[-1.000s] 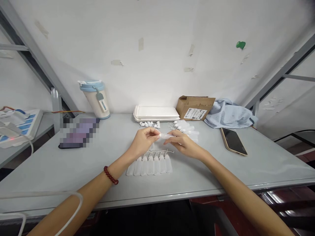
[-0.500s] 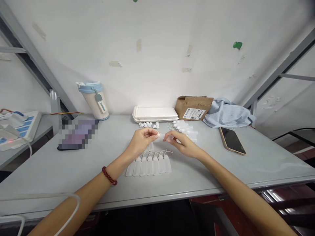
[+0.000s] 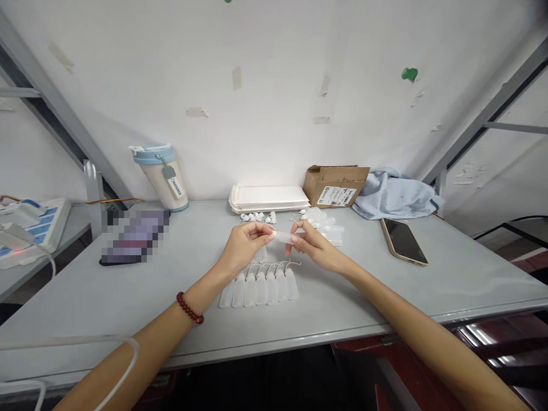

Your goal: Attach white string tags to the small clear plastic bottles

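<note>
A small translucent plastic squeeze bottle [image 3: 283, 236] lies sideways between my hands, just above the table. My left hand [image 3: 245, 244] pinches the white cap at its neck end. At the other end, my right hand [image 3: 317, 249] grips the bottle's body between thumb and fingers. Below them lies a neat row of capped bottles [image 3: 260, 289] with thin strap tails on their tops. Another bottle [image 3: 262, 253] lies behind that row, partly hidden by my left hand. Loose white caps [image 3: 257, 217] are scattered beyond my hands. Behind my right hand is a pile of similar bottles [image 3: 333, 231].
White trays [image 3: 269, 197] are stacked against the wall beside a cardboard box [image 3: 336, 187] and a light blue cloth [image 3: 391, 194]. A phone [image 3: 403, 242] lies at right. At left are a tumbler [image 3: 165, 180], a blurred-out device [image 3: 135, 237] and a power strip [image 3: 40, 228].
My right hand has shifted its fingers along the bottle, so more of the body shows between my hands. My left hand keeps its pinch at the cap. The view has tilted slightly.
</note>
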Demonstrator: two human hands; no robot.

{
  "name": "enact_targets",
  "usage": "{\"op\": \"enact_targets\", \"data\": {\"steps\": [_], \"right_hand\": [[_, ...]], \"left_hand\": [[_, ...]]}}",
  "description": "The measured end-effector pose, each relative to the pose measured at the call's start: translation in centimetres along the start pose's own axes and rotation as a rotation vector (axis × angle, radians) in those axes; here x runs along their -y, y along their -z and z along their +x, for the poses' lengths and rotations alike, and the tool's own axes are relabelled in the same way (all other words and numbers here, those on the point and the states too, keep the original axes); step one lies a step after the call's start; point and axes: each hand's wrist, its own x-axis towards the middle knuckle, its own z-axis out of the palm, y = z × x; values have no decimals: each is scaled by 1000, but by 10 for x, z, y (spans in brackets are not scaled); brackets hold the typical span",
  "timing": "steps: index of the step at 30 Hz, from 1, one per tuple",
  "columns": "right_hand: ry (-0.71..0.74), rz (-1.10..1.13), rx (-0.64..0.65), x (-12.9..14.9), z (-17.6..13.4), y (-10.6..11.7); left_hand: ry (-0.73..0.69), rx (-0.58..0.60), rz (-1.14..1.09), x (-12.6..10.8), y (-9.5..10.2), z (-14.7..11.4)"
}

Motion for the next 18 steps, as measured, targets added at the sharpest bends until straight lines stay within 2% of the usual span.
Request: {"op": "enact_targets", "data": {"steps": [13, 18], "right_hand": [[28, -9, -17, 0, 0, -1], [46, 4, -40, -1, 0, -2]], "left_hand": [[57, -10, -94, 2, 2, 1], [151, 75, -70, 0, 2, 0]]}}
